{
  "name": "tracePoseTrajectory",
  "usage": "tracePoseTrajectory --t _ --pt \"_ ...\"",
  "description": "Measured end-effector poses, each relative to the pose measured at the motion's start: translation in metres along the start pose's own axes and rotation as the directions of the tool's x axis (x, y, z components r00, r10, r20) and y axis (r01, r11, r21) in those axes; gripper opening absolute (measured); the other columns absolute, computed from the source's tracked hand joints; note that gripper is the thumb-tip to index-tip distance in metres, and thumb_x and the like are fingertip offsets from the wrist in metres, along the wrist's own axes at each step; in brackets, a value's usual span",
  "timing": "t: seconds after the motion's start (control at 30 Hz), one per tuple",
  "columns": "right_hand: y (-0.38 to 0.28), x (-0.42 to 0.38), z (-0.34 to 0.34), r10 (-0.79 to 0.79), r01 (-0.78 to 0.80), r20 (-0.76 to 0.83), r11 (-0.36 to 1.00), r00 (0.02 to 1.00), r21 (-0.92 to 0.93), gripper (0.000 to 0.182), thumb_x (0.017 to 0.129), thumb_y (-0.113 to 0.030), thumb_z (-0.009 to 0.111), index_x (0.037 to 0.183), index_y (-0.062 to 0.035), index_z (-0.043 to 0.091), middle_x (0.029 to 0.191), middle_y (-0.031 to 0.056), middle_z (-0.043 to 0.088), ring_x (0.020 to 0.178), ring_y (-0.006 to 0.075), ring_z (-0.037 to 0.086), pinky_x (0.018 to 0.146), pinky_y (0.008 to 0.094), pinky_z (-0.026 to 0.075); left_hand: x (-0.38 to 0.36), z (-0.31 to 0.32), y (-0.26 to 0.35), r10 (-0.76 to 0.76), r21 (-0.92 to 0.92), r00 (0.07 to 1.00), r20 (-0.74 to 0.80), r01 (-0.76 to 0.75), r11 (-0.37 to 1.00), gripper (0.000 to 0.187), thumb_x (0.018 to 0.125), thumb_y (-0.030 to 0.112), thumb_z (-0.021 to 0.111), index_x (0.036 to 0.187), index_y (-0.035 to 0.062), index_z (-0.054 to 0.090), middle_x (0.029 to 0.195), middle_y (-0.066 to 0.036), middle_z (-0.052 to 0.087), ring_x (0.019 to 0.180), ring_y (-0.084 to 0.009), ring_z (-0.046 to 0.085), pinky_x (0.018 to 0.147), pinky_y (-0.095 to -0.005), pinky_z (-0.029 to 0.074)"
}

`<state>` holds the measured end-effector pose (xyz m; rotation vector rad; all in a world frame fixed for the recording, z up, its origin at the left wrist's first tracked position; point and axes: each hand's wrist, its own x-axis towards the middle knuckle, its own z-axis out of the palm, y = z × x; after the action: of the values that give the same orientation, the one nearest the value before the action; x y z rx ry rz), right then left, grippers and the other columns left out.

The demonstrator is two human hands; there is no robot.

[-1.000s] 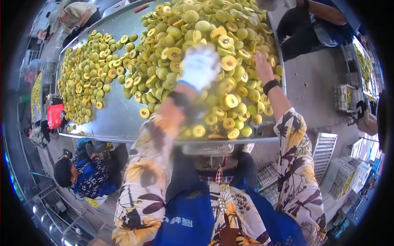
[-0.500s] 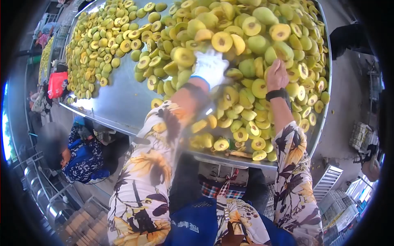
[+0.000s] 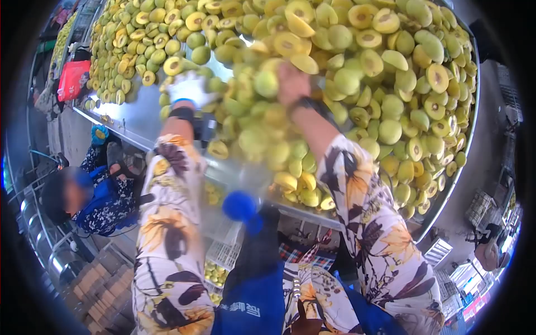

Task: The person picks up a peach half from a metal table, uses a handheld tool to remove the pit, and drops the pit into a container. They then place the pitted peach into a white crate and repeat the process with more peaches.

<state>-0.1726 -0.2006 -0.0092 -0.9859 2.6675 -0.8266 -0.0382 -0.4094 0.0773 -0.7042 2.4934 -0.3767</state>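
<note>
Green-yellow halved stone fruit [image 3: 391, 131], many with a brown hollow in the cut face, lie in a deep heap on a metal table [image 3: 139, 120]. My left hand [image 3: 190, 89], in a white glove, is at the heap's left side over bare metal, its fingers smeared by motion. Among the fruit at the middle of the heap is my right hand [image 3: 293, 84], bare, with a dark band on the wrist; its fingers are blurred too. Between and below both hands, fruit halves [image 3: 262, 123] are streaked with motion near the table's front edge.
Below the front edge a white crate [image 3: 223, 254] stands above more fruit halves [image 3: 215, 273]. A blurred blue round thing [image 3: 240, 206] shows at the edge. To the left sit a person in blue patterned clothes [image 3: 109, 192] and a red bag [image 3: 73, 80]. Crates [image 3: 481, 209] stand at right.
Both hands have moved left, the gloved one from the heap's middle to its left side. Fruit between them has shifted towards the front edge, where the blue round thing and crate now show.
</note>
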Motion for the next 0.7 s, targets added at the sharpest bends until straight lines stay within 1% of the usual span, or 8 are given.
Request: tracePoseTrajectory --t 0.1,0.17,0.23,0.3,0.37,0.43,0.57,0.7 --pt "-0.076 0.001 -0.020 0.227 -0.265 0.141 0.871 0.964 0.414 0.045 0.079 -0.029 0.051 0.115 -0.0028 0.044 0.111 0.0253 0.051 0.103 0.0425 0.048 0.093 0.0454 0.037 -0.023 0.010 -0.058 -0.118 -0.026 0.991 0.056 0.120 0.992 0.082 0.071 0.068 0.049 0.134 0.0166 0.038 0.142 -0.009 0.031 0.130 -0.0328 0.027 0.101 -0.0557 0.024" --pt "-0.079 -0.021 -0.026 0.012 0.013 -0.077 0.949 0.997 0.316 0.042 0.079 -0.030 0.050 0.108 -0.0001 0.049 0.108 0.0266 0.054 0.098 0.0415 0.052 0.090 0.0454 0.040 -0.031 0.024 -0.095 -0.052 -0.051 0.966 -0.254 0.041 0.998 0.074 0.079 0.063 0.045 0.131 0.0108 0.042 0.136 -0.012 0.039 0.129 -0.0311 0.031 0.106 -0.0427 0.023" --pt "-0.068 -0.043 -0.062 -0.052 -0.004 0.137 0.926 0.989 0.378 0.037 0.079 -0.030 0.052 0.099 0.0005 0.053 0.096 0.0258 0.057 0.087 0.0376 0.057 0.081 0.0432 0.045 -0.064 -0.021 -0.089 -0.105 -0.262 0.901 -0.420 -0.010 0.965 0.059 0.085 0.049 0.048 0.122 0.0037 0.051 0.125 -0.016 0.051 0.118 -0.0250 0.046 0.100 -0.0340 0.034" --pt "-0.054 -0.093 -0.131 -0.039 -0.094 0.325 0.919 0.945 0.383 0.028 0.081 -0.026 0.051 0.092 -0.0004 0.056 0.080 0.0227 0.058 0.077 0.0366 0.058 0.069 0.0426 0.047 -0.119 -0.055 -0.069 -0.134 -0.605 0.786 -0.603 -0.341 0.719 0.044 0.090 0.032 0.047 0.114 -0.0030 0.055 0.113 -0.017 0.058 0.105 -0.0233 0.055 0.089 -0.0327 0.043" --pt "-0.029 -0.177 -0.163 -0.064 -0.033 0.200 0.894 0.978 0.446 0.020 0.084 -0.018 0.056 0.093 -0.0003 0.060 0.079 0.0184 0.060 0.069 0.0338 0.059 0.060 0.0382 0.047 -0.179 -0.086 -0.024 -0.219 -0.703 0.750 -0.624 -0.415 0.578 0.029 0.089 0.013 0.045 0.104 -0.0077 0.059 0.099 -0.016 0.063 0.091 -0.0223 0.060 0.080 -0.0313 0.048" --pt "-0.022 -0.257 -0.199 0.008 -0.240 0.535 0.899 0.845 0.366 0.016 0.085 -0.012 0.054 0.096 -0.0010 0.060 0.076 0.0190 0.059 0.072 0.0342 0.059 0.061 0.0387 0.046 -0.234 -0.097 0.017 -0.285 -0.865 0.833 -0.474 -0.379 0.330 0.020 0.083 0.006 0.049 0.092 -0.0071 0.063 0.093 -0.016 0.063 0.085 -0.0248 0.061 0.075 -0.0341 0.049" --pt "0.018 -0.418 -0.182 0.096 -0.454 0.754 0.845 0.650 0.284 0.015 0.081 -0.009 0.052 0.092 -0.0023 0.059 0.086 0.0193 0.061 0.080 0.0349 0.059 0.071 0.0404 0.047 -0.287 -0.095 0.109 0.340 -0.878 0.816 -0.468 -0.474 -0.071 0.019 0.063 0.008 0.062 0.079 -0.0029 0.062 0.086 -0.015 0.064 0.076 -0.0261 0.062 0.065 -0.0329 0.050" --pt "0.053 -0.481 -0.140 0.100 -0.445 0.899 0.888 0.426 0.112 0.013 0.078 -0.008 0.050 0.085 -0.0014 0.058 0.084 0.0193 0.061 0.079 0.0346 0.059 0.071 0.0409 0.047 -0.322 -0.054 0.200 0.741 -0.865 0.583 -0.334 -0.502 0.005 0.016 0.075 0.022 0.062 0.078 0.0069 0.064 0.082 -0.010 0.064 0.076 -0.0280 0.062 0.066 -0.0334 0.049"
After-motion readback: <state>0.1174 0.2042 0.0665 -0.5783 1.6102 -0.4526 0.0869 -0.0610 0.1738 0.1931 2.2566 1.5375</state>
